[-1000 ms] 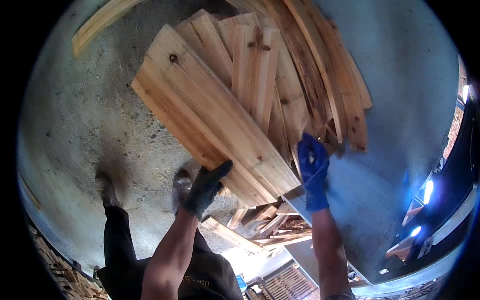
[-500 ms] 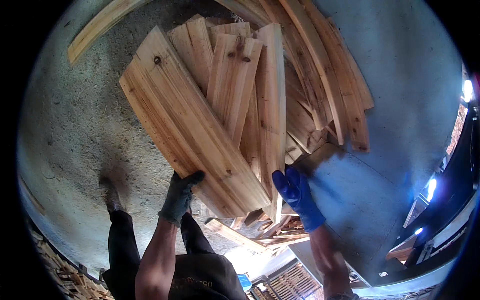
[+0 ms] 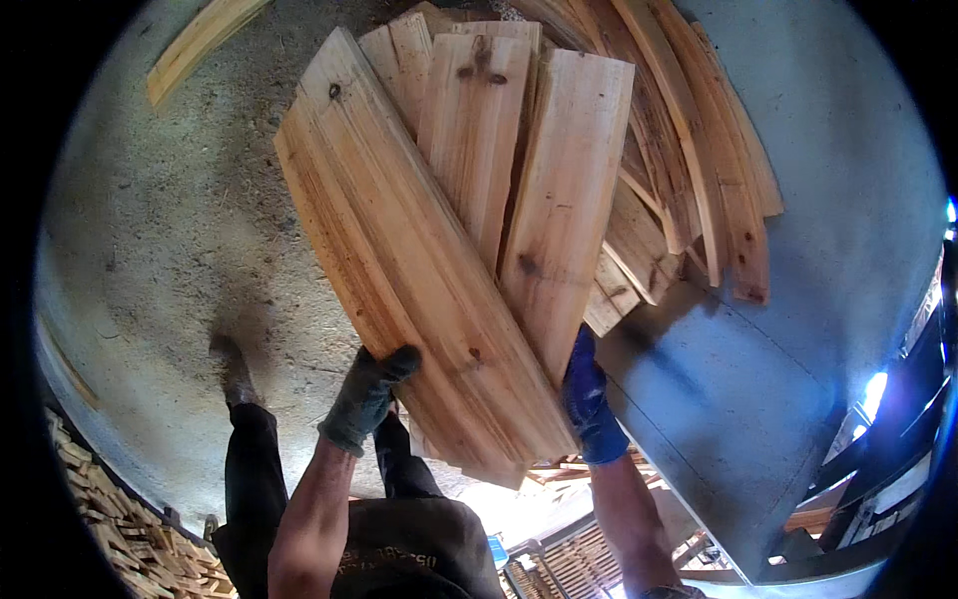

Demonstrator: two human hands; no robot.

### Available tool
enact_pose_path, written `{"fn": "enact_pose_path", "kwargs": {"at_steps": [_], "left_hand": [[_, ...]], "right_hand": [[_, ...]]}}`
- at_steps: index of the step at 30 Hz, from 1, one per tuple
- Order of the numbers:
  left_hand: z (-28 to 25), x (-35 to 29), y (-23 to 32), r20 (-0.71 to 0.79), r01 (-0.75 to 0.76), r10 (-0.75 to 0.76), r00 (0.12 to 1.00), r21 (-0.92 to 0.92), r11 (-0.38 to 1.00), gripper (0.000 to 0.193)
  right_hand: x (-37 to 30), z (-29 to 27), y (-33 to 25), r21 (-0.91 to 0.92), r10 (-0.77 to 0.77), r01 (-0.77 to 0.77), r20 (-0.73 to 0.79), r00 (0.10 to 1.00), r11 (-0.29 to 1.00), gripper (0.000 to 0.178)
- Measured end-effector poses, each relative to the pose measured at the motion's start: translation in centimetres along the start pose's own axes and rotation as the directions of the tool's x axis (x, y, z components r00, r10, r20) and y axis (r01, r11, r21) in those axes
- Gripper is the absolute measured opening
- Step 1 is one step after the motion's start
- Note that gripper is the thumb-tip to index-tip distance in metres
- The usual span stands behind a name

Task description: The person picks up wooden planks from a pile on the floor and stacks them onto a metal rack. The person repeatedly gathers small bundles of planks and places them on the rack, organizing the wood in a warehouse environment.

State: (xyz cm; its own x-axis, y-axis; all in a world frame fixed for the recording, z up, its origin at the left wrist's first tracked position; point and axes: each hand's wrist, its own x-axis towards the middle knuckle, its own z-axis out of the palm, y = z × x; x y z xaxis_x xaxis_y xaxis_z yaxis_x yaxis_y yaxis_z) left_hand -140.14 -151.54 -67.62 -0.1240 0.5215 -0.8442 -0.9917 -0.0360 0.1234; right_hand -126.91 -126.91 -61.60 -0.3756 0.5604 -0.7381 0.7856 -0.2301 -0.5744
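My left hand (image 3: 371, 397), in a dark grey-green glove, grips the left edge of a wide wooden board (image 3: 409, 285), its thumb on the face and its fingers hidden beneath. This board lies slantwise over several others, with a dark knot near its far end. My right hand (image 3: 591, 404), in a blue glove, is closed on the right side of the same bundle, at the near end of a second board (image 3: 569, 190) lying face up; some fingers are hidden by the wood. Between the two lies a narrower board (image 3: 476, 130) with a cluster of knots.
More long boards (image 3: 689, 140) fan out at the far right, over a smooth grey-blue surface (image 3: 733, 399). A lone plank (image 3: 205, 45) lies at the far left on the rough concrete floor (image 3: 165, 240). Stacked wood pieces (image 3: 135, 529) fill the near left corner.
My right hand has moved left and closed on the boards' edge. The right-hand board has turned from its edge to face up and leans right. The left hand still holds the wide board.
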Motion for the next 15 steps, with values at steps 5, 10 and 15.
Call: {"fn": "enact_pose_path", "kwargs": {"at_steps": [5, 10, 15], "left_hand": [[0.9, 0.5, 0.3, 0.047, -0.034, 0.042, 0.998, -0.153, 0.988, 0.065], [0.7, 1.0, -0.2, 0.017, -0.057, 0.059, 0.998, -0.085, 0.995, 0.062], [0.7, -2.2, 2.4, 0.011, -0.070, 0.072, 0.997, -0.141, 0.988, 0.067]], "right_hand": [[0.5, 4.0, -3.7, 0.519, 0.108, -0.159, 0.127, 0.986, 0.840, 0.064], [0.2, 4.4, -6.3, 0.549, 0.137, -0.288, 0.300, 0.944, 0.784, 0.069], [-3.9, 4.5, -6.9, 0.337, 0.347, -0.438, 0.297, 0.889, 0.834, 0.058]]}}
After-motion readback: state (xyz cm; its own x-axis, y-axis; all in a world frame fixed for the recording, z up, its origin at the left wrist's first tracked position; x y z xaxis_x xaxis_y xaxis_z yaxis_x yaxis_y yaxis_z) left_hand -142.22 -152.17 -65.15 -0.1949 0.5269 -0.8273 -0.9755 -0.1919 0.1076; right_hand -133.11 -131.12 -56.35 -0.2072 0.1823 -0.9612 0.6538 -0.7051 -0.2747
